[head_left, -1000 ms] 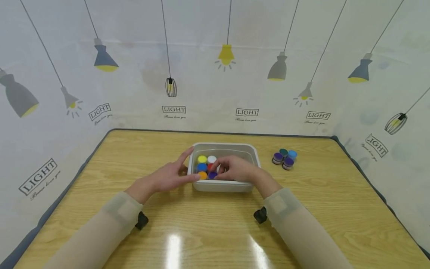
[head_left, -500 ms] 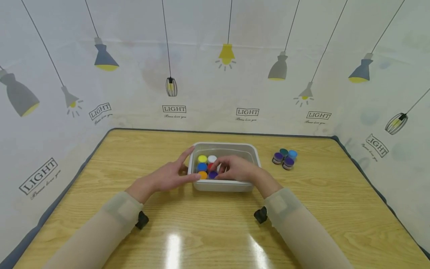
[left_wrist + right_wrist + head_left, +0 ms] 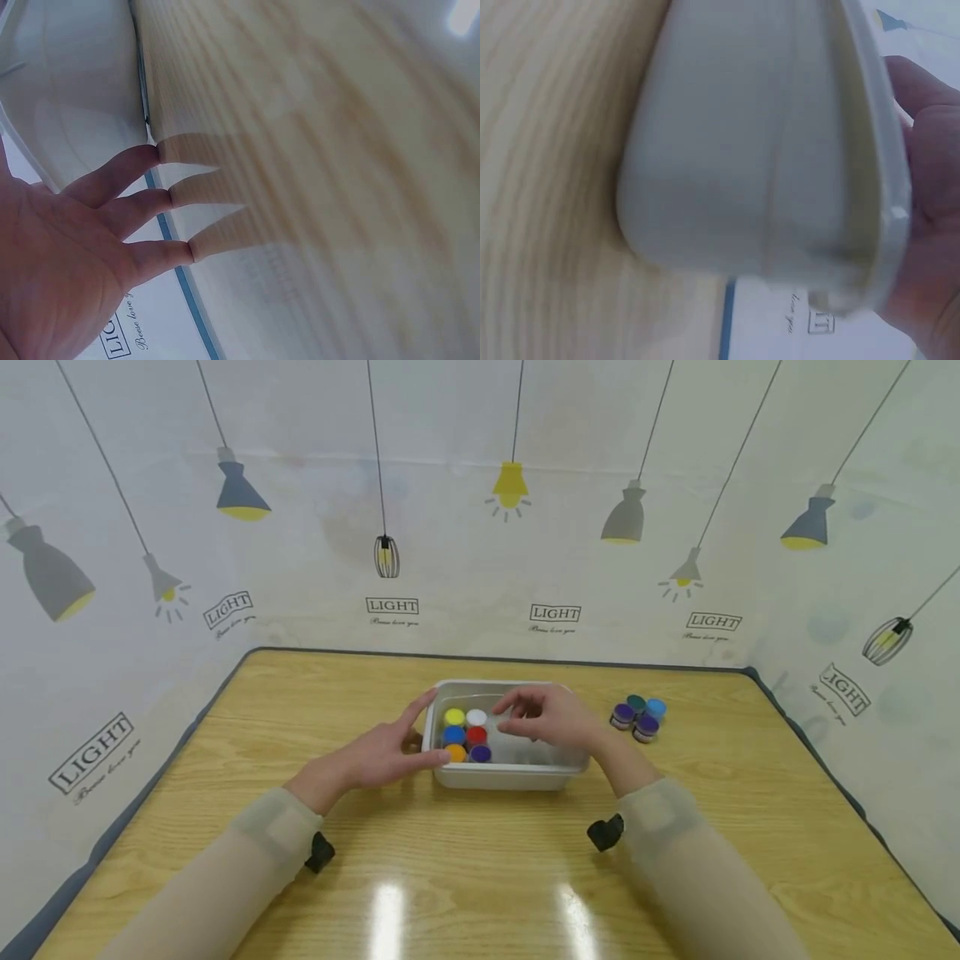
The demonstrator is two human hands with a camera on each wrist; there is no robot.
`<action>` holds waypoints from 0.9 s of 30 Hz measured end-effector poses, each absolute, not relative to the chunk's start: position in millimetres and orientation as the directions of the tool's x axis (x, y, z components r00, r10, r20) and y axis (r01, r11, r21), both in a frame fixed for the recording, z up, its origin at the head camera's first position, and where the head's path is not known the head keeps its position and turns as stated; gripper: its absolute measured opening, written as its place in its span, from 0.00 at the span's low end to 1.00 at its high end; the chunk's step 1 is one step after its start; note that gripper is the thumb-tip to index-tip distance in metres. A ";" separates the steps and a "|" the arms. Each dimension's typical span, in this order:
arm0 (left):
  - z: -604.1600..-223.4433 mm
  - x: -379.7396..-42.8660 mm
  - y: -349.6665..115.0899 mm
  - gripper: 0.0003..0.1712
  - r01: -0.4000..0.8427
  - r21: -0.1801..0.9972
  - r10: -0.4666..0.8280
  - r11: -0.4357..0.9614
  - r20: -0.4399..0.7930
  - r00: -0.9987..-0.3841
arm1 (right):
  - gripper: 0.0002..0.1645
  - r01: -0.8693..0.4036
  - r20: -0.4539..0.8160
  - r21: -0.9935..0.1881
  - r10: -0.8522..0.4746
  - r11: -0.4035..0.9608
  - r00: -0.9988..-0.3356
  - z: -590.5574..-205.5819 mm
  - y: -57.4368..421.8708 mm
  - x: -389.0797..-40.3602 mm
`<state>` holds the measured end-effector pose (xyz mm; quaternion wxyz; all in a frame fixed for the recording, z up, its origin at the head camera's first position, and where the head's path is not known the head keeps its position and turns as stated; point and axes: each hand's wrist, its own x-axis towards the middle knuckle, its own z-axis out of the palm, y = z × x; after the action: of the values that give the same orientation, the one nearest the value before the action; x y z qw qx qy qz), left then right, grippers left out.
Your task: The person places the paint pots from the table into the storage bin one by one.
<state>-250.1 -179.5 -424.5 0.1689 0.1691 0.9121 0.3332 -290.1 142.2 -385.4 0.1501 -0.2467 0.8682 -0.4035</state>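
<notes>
A white plastic box (image 3: 501,779) stands mid-table in the head view. Along its left side sit small lidded jars in two columns: yellow (image 3: 454,717), blue (image 3: 453,735), orange (image 3: 455,753), white (image 3: 476,717), red (image 3: 476,736) and purple (image 3: 480,753). My left hand (image 3: 382,752) spans the box's left end, index finger by the back corner and thumb at the front rim. In the left wrist view, its other fingers (image 3: 139,206) are straight, with tips on the table. Over the box's right half hovers my right hand (image 3: 551,717), fingers loosely bent and nothing between them.
Several more jars cluster on the table right of the box: dark green (image 3: 636,703), light blue (image 3: 656,708) and two purple, one nearer the front (image 3: 646,727). A wall sheet (image 3: 465,568) printed with lamps encloses the wooden table (image 3: 450,868) at the back and sides.
My right hand has risen from the red and purple jars and moved right and back, uncovering both lids. My left hand keeps its place at the box.
</notes>
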 end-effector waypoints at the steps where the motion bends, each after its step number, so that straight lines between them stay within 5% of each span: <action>1: -424.5 -250.2 -179.6 0.63 0.196 0.665 0.420 0.721 -0.194 -0.887 | 0.18 -0.308 -0.054 -0.774 -0.543 0.553 -0.838 -382.3 147.5 -290.6; 18: -424.2 -249.4 -179.9 0.63 0.197 0.661 0.420 0.724 -0.196 -0.886 | 0.20 -0.170 -0.041 -0.810 -0.343 0.562 -0.938 -379.7 271.2 -283.3; 27: -425.7 -250.5 -179.8 0.63 0.191 0.659 0.417 0.727 -0.203 -0.886 | 0.25 -0.115 -0.072 -0.734 -0.244 0.669 -0.967 -398.9 322.8 -276.1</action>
<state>-250.5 -179.8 -425.7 0.1714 0.1664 0.9134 0.3297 -276.1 322.8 -398.9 0.0821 -0.0986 0.9098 -0.3947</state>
